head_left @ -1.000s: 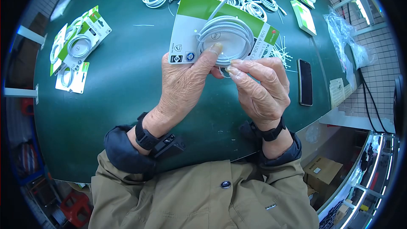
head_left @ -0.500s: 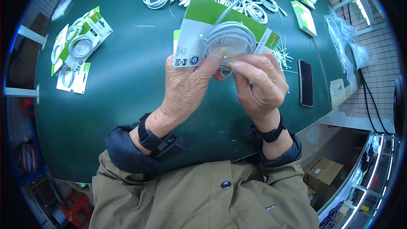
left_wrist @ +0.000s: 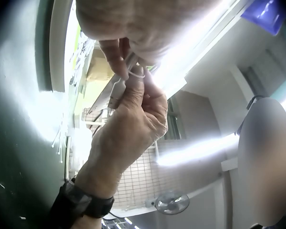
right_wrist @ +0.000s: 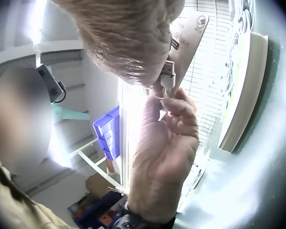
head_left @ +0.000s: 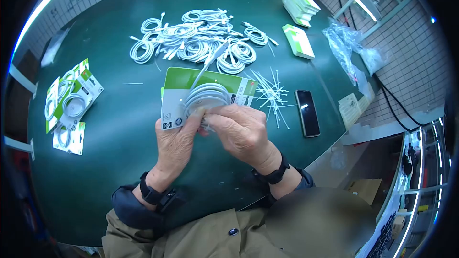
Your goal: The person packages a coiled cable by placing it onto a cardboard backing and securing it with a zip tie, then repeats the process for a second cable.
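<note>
Green and white, a printed card (head_left: 172,101) bearing a coiled white cable (head_left: 209,89) is held up above a dark green counter (head_left: 114,177) in the head view. The left hand (head_left: 177,141) grips its lower left edge, the thumb laid across the front over the bottom of the coil. The right hand (head_left: 240,128), fingers curled and thumb and forefinger nearly closed, works against the left thumb at the coil's lower side. Both forearms reach up from dark cuffs, the wrists strapped in black and angled in toward each other. Beyond the card lies a pile of loose cables (head_left: 193,36); to its right, scattered thin ties (head_left: 271,93) and a phone (head_left: 307,113). Carded cables (head_left: 75,105) sit at far left.

From the left wrist, the left hand looms blurred across the top, its fingers bent down. The right hand rises from below on a straight wrist, thumb and forefinger pinching at a thin white loop (left_wrist: 136,74), just beside the card's edge.

From the right wrist, the right hand fills the top, its fingertips hidden behind its own bulk. The left hand stands upright below, palm to the camera, fingers bent in near the thumb. A USB plug (right_wrist: 168,70) hangs just above them, against the card.
</note>
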`<state>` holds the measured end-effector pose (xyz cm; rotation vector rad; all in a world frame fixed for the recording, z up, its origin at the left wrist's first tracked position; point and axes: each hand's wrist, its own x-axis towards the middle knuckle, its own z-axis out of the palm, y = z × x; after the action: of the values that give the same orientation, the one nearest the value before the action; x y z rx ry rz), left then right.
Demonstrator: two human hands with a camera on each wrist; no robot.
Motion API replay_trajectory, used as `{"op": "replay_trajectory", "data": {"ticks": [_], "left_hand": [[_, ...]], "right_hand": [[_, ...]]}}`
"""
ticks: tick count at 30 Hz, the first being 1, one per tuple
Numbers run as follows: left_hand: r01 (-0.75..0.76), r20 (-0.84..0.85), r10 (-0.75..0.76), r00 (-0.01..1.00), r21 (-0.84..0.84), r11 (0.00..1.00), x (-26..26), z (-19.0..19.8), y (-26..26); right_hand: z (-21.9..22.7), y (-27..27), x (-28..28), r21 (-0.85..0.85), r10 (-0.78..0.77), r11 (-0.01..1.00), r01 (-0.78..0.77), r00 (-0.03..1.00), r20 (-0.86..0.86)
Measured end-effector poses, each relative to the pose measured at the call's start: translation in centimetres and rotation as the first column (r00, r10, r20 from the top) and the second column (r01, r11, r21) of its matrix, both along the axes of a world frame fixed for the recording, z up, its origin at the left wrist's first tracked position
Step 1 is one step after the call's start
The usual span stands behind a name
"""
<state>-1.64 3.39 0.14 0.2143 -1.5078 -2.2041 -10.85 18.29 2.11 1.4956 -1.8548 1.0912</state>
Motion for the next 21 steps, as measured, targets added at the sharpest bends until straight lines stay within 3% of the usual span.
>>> {"op": "replay_trajectory", "data": {"ticks": [8, 11, 14, 15, 16, 19, 20, 21], "left_hand": [[0.033, -0.038, -0.032, 0.999, 0.023, 0.999, -0.4, -1.0, 0.2], [0.042, -0.026, -0.043, 0.999, -0.035, 0.999, -0.5, -1.2, -1.0], [0.035, -0.026, -0.035, 0.999, 0.003, 0.999, -0.2, 0.0, -1.5], [0.041, -0.039, -0.040, 0.998, 0.014, 0.999, 0.0, 0.7, -1.6], [0.050, -0.053, -0.048, 0.997, 0.029, 0.998, 0.2, 1.4, -1.6], [0.090, -0.074, -0.085, 0.994, 0.065, 0.994, 0.7, 2.3, -1.0], [0.102, -0.069, -0.098, 0.993, 0.059, 0.993, 0.9, 2.8, -0.6], [0.114, -0.065, -0.110, 0.992, 0.057, 0.992, 1.1, 3.1, -0.2]], "right_hand": [[0.7, 0.6, -0.2, 0.096, -0.010, 0.995, -0.007, 0.984, 0.176], [0.3, 0.7, -1.4, -0.014, 0.120, 0.993, -0.121, 0.947, 0.296], [1.1, 2.5, -3.0, -0.234, 0.006, 0.968, 0.091, 0.923, 0.385], [1.2, 2.9, -3.6, -0.276, -0.037, 0.941, 0.197, 0.870, 0.492], [1.2, 3.3, -4.1, -0.287, -0.069, 0.899, 0.331, 0.754, 0.653], [-0.3, 3.6, -6.7, -0.338, 0.221, 0.891, 0.302, 0.362, 0.905], [-1.3, 4.0, -6.9, -0.396, 0.369, 0.911, 0.114, 0.201, 0.907], [-2.4, 4.5, -6.1, -0.503, 0.503, 0.864, -0.019, 0.039, 0.863]]}}
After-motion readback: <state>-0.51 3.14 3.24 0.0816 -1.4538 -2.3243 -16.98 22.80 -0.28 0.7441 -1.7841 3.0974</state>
